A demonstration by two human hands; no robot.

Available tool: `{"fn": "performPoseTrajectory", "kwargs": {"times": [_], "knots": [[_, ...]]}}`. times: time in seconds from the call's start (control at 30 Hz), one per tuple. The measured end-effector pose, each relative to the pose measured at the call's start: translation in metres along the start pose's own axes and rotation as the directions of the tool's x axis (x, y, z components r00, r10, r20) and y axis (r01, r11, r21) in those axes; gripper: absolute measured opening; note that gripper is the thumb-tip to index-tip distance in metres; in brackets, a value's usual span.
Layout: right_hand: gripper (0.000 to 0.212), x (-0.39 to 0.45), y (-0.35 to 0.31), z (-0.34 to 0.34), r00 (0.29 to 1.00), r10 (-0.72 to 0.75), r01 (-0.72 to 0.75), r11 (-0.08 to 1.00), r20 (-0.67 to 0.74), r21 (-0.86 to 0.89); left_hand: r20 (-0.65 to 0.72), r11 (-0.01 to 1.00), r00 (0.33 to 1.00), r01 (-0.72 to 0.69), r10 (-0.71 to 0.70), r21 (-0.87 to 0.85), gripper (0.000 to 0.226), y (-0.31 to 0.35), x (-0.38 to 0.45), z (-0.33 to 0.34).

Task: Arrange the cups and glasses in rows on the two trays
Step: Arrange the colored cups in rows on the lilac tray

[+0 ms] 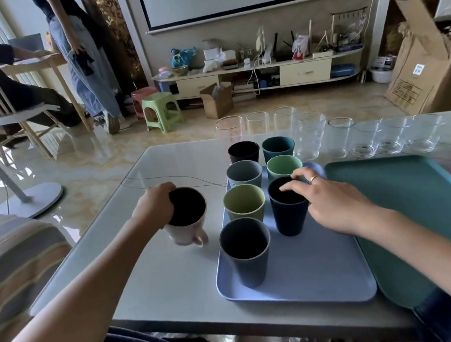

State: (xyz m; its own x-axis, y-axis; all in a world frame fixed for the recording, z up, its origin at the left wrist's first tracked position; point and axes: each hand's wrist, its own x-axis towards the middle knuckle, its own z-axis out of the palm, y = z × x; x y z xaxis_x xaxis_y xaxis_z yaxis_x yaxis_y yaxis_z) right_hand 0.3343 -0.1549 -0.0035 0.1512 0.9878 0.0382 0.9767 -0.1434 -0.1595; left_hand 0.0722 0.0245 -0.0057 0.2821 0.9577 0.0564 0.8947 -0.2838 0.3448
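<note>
Cups stand in two rows on the blue tray [306, 281], which lies on the grey table [158, 281] between the person's two hands. The left hand [155, 205] grips the rim of a white mug [183, 230] from above, fingers curled over its far edge; the mug sits on the table just left of the tray, its handle pointing toward the person. The right hand [329, 199] reaches over the dark navy cup [289, 214], its fingers spread and relaxed, fingertips [284, 188] at the cup's rim; whether they press on it cannot be told. A ring shows on one finger.

Just left of the right hand stands the olive cup [244, 203], and nearer the person the slate-blue cup [246, 252]. Beyond the right hand's fingers are the light green cup [283, 166] and the grey cup [243, 173], then the teal cup [278, 147] and the black cup [243, 151] farther still, at or past the tray's far end.

To the right of the right hand, under its forearm, lies the green tray [413, 196], holding nothing. Beyond both hands, clear glasses [307, 136] line the far edge of the table.
</note>
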Motion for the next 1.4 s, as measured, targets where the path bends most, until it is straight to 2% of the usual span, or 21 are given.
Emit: {"fn": "performPoseTrajectory", "kwargs": {"times": [0.1,0.2,0.27,0.37,0.53,0.63,0.77,0.83,0.9,1.0,1.07,1.13,1.2,1.27,1.4], "knots": [[0.059,0.001,-0.005,-0.001,0.994,-0.036,0.04,0.999,-0.105,0.036,-0.21,1.0,0.978,0.004,-0.008,-0.019,0.04,0.004,-0.001,-0.009],[0.053,0.0,-0.01,-0.001,0.966,-0.096,0.135,0.979,-0.241,0.154,-0.369,0.979,0.926,0.009,-0.084,-0.202,0.046,0.017,-0.008,-0.025],[0.048,-0.001,-0.015,-0.002,0.936,-0.132,0.229,0.932,-0.326,0.281,-0.382,0.932,0.915,-0.016,-0.133,-0.361,0.052,0.03,-0.015,-0.036],[0.042,-0.007,-0.025,-0.01,0.918,-0.129,0.308,0.828,-0.375,0.469,-0.32,0.819,0.934,-0.057,-0.158,-0.571,0.052,0.052,-0.025,-0.048],[0.023,-0.022,-0.043,-0.025,0.95,-0.114,0.299,0.61,-0.291,0.734,-0.345,0.75,0.934,-0.159,-0.097,-0.642,0.04,0.087,-0.046,-0.055],[0.026,-0.027,-0.049,-0.029,0.952,-0.118,0.301,0.528,-0.282,0.794,-0.365,0.774,0.93,-0.204,-0.038,-0.6,0.038,0.104,-0.053,-0.046],[0.026,-0.034,-0.053,-0.033,0.931,-0.101,0.355,0.472,-0.351,0.807,-0.402,0.828,0.912,-0.286,0.081,-0.482,0.047,0.12,-0.061,-0.034],[0.031,-0.037,-0.048,-0.034,0.934,-0.093,0.35,0.425,-0.344,0.835,-0.409,0.823,0.904,-0.326,0.127,-0.465,0.039,0.125,-0.065,-0.031],[0.033,-0.039,-0.038,-0.036,0.951,-0.058,0.303,0.378,-0.305,0.875,-0.386,0.808,0.91,-0.338,0.15,-0.483,0.036,0.127,-0.068,-0.03],[0.036,-0.041,-0.014,-0.038,0.977,0.056,0.183,0.29,-0.208,0.939,-0.288,0.77,0.942,-0.313,0.174,-0.556,0.049,0.123,-0.073,-0.028],[0.046,-0.047,0.002,-0.04,0.98,0.152,0.099,0.209,-0.132,0.973,-0.242,0.785,0.951,-0.298,0.193,-0.543,0.043,0.117,-0.076,-0.024],[0.042,-0.057,0.015,-0.04,0.972,0.225,0.035,0.157,-0.07,0.987,-0.203,0.843,0.958,-0.275,0.201,-0.463,0.026,0.108,-0.075,-0.018],[0.035,-0.068,0.025,-0.037,0.961,0.273,-0.006,0.181,-0.045,0.983,-0.107,0.914,0.974,-0.223,0.199,-0.338,0.015,0.096,-0.073,-0.01],[0.036,-0.076,0.028,-0.031,0.96,0.278,-0.034,0.248,-0.037,0.968,0.005,0.96,0.979,-0.199,0.203,-0.196,0.019,0.085,-0.073,0.0],[0.035,-0.074,0.022,-0.017,0.968,0.249,-0.136,0.4,0.035,0.907,0.101,0.979,0.974,-0.202,0.201,0.003,0.022,0.069,-0.074,0.015]]}}
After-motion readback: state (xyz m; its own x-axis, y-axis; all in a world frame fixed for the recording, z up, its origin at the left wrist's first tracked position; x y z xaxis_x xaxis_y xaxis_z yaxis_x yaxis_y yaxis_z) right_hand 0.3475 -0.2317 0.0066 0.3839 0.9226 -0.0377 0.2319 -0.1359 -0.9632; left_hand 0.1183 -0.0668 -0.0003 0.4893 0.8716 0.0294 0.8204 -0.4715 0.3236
